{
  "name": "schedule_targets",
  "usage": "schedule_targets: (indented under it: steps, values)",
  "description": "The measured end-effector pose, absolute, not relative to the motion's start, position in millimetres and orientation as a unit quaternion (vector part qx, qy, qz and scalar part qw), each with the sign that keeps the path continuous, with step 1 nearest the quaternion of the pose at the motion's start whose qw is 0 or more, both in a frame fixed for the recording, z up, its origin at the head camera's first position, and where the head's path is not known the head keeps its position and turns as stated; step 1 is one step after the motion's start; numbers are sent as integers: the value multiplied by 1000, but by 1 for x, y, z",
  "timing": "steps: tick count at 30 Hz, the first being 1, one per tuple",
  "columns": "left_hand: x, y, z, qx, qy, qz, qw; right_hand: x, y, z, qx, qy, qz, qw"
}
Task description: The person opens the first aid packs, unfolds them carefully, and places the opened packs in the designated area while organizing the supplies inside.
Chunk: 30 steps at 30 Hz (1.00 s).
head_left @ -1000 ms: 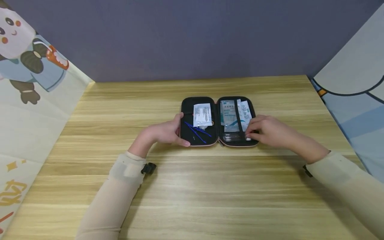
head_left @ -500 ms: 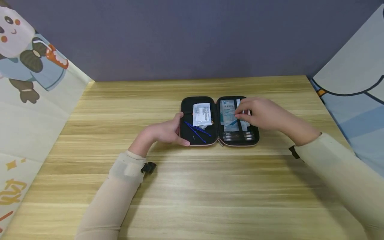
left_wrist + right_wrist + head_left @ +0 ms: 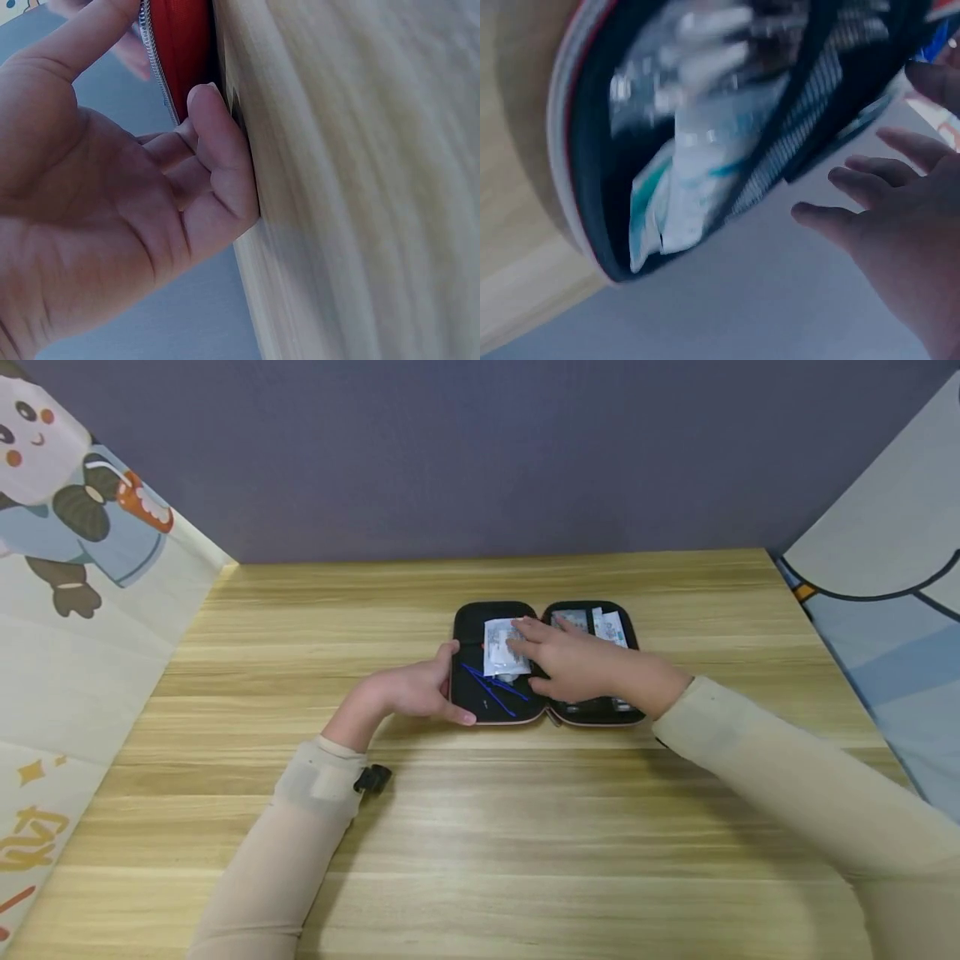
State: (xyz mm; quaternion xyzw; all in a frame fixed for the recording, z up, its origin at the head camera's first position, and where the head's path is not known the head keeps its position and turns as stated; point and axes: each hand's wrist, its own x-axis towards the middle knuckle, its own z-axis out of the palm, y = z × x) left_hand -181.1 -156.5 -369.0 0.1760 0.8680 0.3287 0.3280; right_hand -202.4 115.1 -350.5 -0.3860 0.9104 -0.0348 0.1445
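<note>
A small zippered case (image 3: pixel 467 625) with black lining lies open on the table. My left hand (image 3: pixel 408 689) grips its left edge, thumb at the near corner. In the left wrist view the fingers curl at the case's red outer side (image 3: pixel 184 45) by the zipper. My right hand (image 3: pixel 581 660) reaches across the hinge, fingers spread, fingertips over a white packet (image 3: pixel 497 647) in the left half. Blue plastic tweezers (image 3: pixel 487 687) lie below that packet. The right half holds white and teal packets (image 3: pixel 611 627), partly hidden by the hand; the right wrist view shows them blurred (image 3: pixel 712 180).
Small clear tubes with white parts (image 3: pixel 621 704) lie along the right half's near side. The wooden table (image 3: pixel 480 827) meets a dark wall panel (image 3: pixel 480 460) behind the case. Printed cartoon panels (image 3: pixel 67 693) stand at both sides.
My right hand has moved from the tubes in the right half, up over the packets there, then left to the white packet, its fingers spreading. The left hand stays on the case.
</note>
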Motion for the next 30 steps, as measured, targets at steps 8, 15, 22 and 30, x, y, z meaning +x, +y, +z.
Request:
schedule_targets:
  steps: [8,15,22,30]
  values:
    - [-181,-157,-366,175,872,318,329,-200,110,-359,-410,907,-20,95]
    - [-182,-158,-366,173,872,317,331,-194,120,-349,-436,891,-123,-16]
    - [-180,-157,-366,167,872,321,331,-194,168,-318,-268,910,-316,-25]
    - [-179,-156,-366,167,871,329,326,-204,241,-332,-93,941,-319,64]
